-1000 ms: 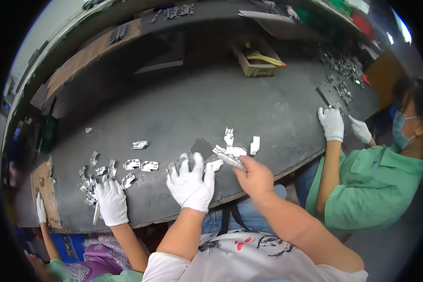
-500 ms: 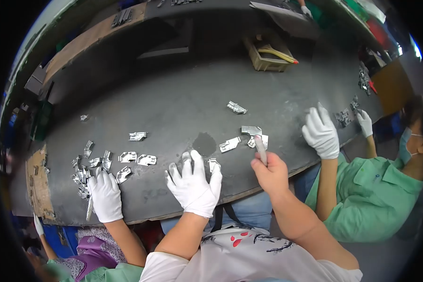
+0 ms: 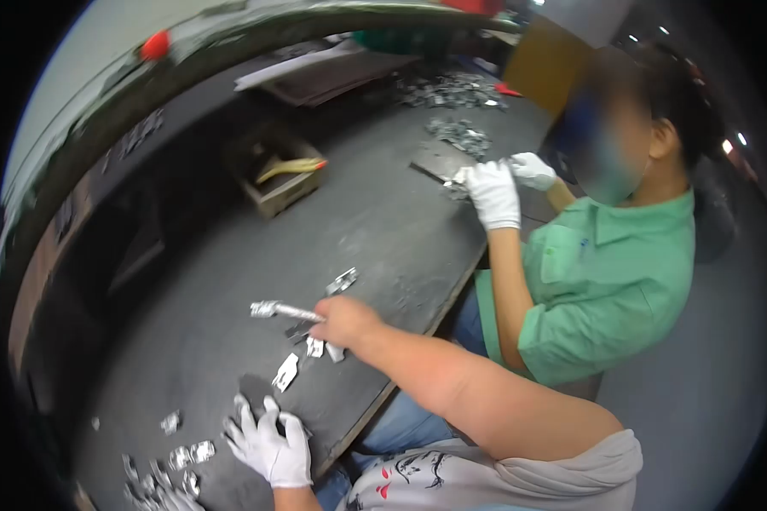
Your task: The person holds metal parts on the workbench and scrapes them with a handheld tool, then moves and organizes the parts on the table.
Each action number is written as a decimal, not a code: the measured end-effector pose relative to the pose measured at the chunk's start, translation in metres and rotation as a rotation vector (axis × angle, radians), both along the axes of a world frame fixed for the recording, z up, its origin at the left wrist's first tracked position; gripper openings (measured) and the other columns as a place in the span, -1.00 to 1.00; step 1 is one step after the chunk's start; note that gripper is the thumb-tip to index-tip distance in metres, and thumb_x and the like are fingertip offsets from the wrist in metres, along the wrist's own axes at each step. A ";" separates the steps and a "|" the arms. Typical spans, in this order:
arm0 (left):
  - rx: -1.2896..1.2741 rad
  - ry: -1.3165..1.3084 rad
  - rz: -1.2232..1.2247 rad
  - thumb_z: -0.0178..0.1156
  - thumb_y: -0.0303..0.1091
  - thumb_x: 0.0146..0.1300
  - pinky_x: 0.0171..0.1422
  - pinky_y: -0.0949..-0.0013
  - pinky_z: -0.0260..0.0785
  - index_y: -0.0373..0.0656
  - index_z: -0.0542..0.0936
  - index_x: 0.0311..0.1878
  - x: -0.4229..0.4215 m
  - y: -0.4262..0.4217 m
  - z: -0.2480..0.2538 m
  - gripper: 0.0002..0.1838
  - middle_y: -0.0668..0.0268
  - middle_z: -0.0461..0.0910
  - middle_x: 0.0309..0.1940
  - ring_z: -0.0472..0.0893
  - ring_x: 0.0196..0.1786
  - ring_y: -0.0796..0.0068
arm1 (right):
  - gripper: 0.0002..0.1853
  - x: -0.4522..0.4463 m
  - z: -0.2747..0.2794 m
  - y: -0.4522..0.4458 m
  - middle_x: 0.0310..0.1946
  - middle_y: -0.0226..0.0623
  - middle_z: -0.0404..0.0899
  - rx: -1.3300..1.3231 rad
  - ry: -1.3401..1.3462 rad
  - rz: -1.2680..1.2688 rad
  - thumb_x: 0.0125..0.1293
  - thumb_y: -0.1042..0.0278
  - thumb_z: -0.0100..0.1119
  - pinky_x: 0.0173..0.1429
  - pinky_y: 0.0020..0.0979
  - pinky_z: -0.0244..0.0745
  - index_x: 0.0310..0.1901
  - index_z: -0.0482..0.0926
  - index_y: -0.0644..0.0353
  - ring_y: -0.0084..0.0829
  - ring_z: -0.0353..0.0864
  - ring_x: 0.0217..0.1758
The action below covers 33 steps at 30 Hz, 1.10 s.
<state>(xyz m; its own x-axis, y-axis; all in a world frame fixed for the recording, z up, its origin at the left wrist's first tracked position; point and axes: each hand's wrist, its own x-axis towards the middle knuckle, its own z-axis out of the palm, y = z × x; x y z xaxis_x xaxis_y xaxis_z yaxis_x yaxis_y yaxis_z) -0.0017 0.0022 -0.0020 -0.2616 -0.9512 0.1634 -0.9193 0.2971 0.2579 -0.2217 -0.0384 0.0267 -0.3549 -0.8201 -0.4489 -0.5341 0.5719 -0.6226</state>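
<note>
My left hand (image 3: pixel 267 444), in a white glove, lies on the dark tabletop with its fingers spread and nothing gripped. My bare right hand (image 3: pixel 347 324) is closed around a slim whitish rod-shaped tool (image 3: pixel 300 313). The tool's far end meets or overlaps a small silvery metal piece (image 3: pixel 262 308); contact is unclear. Beneath and beside that hand lie a darker flat piece (image 3: pixel 298 331) and a bright metal piece (image 3: pixel 315 347). Between my hands rests another shiny metal piece (image 3: pixel 286 372). One more metal piece (image 3: pixel 343 281) sits just beyond my right hand.
To my right, a co-worker's gloved hands (image 3: pixel 494 194) handle metal parts beside a heap of parts (image 3: pixel 458 136). A tan bin (image 3: pixel 285 201) holding a yellow-handled tool (image 3: pixel 290 168) stands farther back. Several metal parts (image 3: pixel 158 485) lie at lower left. The table edge (image 3: pixel 375 413) runs diagonally.
The view has swung right. My right hand has turned the rod to point left, toward a metal piece farther in. The co-worker's raised glove has gone to the parts. My left hand stays spread.
</note>
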 end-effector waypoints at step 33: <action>0.018 -0.021 0.020 0.10 -0.22 0.04 0.25 -0.07 0.04 -0.02 0.56 -0.07 0.008 0.011 0.006 -0.66 0.12 0.43 0.06 0.32 0.10 -0.14 | -0.74 0.041 0.014 -0.030 -0.21 -0.19 0.57 0.102 0.129 -0.052 0.18 0.22 0.08 -0.07 -0.27 0.42 -0.11 0.52 0.09 -0.21 0.55 -0.12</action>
